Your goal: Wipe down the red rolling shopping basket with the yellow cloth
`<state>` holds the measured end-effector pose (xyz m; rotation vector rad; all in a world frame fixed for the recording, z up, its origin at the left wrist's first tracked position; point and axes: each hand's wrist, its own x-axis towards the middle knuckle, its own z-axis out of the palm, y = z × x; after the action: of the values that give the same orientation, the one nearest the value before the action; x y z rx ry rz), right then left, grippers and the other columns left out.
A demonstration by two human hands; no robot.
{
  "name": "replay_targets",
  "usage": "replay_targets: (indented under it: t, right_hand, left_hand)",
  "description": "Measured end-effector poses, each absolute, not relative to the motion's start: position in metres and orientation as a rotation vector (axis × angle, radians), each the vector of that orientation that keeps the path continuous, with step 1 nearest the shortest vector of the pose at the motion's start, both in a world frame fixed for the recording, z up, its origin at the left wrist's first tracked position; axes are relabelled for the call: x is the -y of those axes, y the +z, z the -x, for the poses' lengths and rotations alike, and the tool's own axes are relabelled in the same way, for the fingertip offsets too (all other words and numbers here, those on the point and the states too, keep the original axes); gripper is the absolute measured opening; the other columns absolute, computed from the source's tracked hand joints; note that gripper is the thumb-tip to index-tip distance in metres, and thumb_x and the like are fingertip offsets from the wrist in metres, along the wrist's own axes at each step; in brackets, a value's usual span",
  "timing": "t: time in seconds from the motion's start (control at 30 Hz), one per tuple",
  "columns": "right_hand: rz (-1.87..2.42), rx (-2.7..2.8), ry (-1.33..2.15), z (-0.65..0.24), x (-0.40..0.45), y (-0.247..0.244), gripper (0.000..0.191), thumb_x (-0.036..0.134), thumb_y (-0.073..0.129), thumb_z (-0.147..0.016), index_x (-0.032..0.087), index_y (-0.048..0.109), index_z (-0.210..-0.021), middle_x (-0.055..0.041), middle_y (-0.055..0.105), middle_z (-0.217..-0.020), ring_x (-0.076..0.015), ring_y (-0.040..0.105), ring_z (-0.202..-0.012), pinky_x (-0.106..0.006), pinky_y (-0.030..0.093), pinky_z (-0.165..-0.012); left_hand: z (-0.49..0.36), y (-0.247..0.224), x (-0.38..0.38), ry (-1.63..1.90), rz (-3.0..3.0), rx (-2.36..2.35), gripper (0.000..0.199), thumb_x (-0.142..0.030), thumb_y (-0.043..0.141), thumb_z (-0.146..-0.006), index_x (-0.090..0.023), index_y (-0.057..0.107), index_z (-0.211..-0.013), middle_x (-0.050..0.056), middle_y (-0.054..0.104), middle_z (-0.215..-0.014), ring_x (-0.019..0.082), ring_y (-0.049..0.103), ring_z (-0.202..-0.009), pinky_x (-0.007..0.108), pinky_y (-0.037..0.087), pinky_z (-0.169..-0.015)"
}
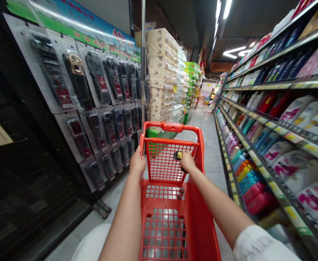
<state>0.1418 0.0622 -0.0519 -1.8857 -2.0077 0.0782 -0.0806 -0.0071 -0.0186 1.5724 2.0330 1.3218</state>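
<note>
A red plastic shopping cart [199, 159] stands in front of me, with an open grid basket and a red handle bar [172, 127] at its far end. My left hand [138, 163] is closed round the left upper edge of the cart, beside a tall metal pole [143, 72] that rises there. Over the basket, near the upright grid panel [161, 163], my right hand [187, 162] is closed on a small black-and-yellow object [178, 156]. Its kind cannot be made out, and the hand hides part of it.
Packaged belts [96, 76] hang on a display at left. Behind it rise stacked beige packs [161, 72] and green packs [192, 76]. Along the right, shelves [284, 127] carry bottles of many colours. A grey tiled aisle [202, 119] runs ahead between them.
</note>
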Motion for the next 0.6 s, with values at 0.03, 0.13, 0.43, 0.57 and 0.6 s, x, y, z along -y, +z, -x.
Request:
replay_targets:
  t: [0.03, 0.13, 0.43, 0.57, 0.6]
  right_hand:
    - [1.821, 1.951, 0.16, -0.136, -0.065, -0.054, 0.037, 0.006, 0.049, -0.08, 0.015, 0.067, -0.111, -0.0129, 0.065, -0.101, -0.0192, 0.065, -0.081, -0.027, 0.049, -0.07]
    - [1.602, 1.816, 0.214, -0.111, -0.067, -0.055, 0.037, 0.007, 0.045, -0.078, 0.014, 0.065, -0.109, -0.0106, 0.065, -0.097, -0.0201, 0.063, -0.088, -0.027, 0.049, -0.075]
    - [1.447, 2.022, -0.066, -0.001, -0.048, -0.052, 0.03, 0.016, 0.044, -0.092, 0.025, 0.06, -0.116, -0.0112, 0.051, -0.128, -0.0247, 0.047, -0.107, -0.034, 0.047, -0.084]
    - [1.449, 2.18, -0.198, 0.01, -0.055, -0.077, 0.033, 0.023, 0.034, -0.099, 0.025, 0.058, -0.122, -0.0113, 0.048, -0.14, -0.0277, 0.043, -0.114, -0.039, 0.046, -0.084]
    - [1.418, 2.228, -0.228, 0.007, -0.057, -0.085, 0.034, 0.025, 0.033, -0.1, 0.026, 0.057, -0.124, -0.0109, 0.046, -0.142, -0.0285, 0.041, -0.117, -0.041, 0.045, -0.085]
  left_hand:
    - [0.081, -0.018, 0.008, 1.313, -1.572, -2.037, 0.057, -0.005, 0.045, -0.083, -0.019, 0.052, -0.138, 0.008, 0.066, -0.128, 0.022, 0.062, -0.117, 0.03, 0.048, -0.097]
    - [0.082, -0.016, 0.011, 1.302, -1.567, -2.026, 0.061, -0.004, 0.045, -0.082, -0.018, 0.048, -0.142, 0.01, 0.064, -0.131, 0.024, 0.061, -0.119, 0.032, 0.048, -0.097]
    - [0.084, -0.026, 0.006, 1.331, -1.59, -1.993, 0.067, 0.003, 0.042, -0.077, -0.015, 0.046, -0.142, 0.009, 0.06, -0.137, 0.022, 0.057, -0.124, 0.032, 0.044, -0.104]
    - [0.083, -0.03, 0.005, 1.349, -1.566, -1.971, 0.065, 0.001, 0.044, -0.079, -0.015, 0.047, -0.142, 0.01, 0.063, -0.133, 0.021, 0.059, -0.121, 0.03, 0.045, -0.103]
    - [0.083, -0.03, 0.005, 1.348, -1.556, -1.976, 0.065, 0.0, 0.045, -0.079, -0.015, 0.047, -0.142, 0.01, 0.064, -0.131, 0.022, 0.06, -0.12, 0.03, 0.045, -0.103]
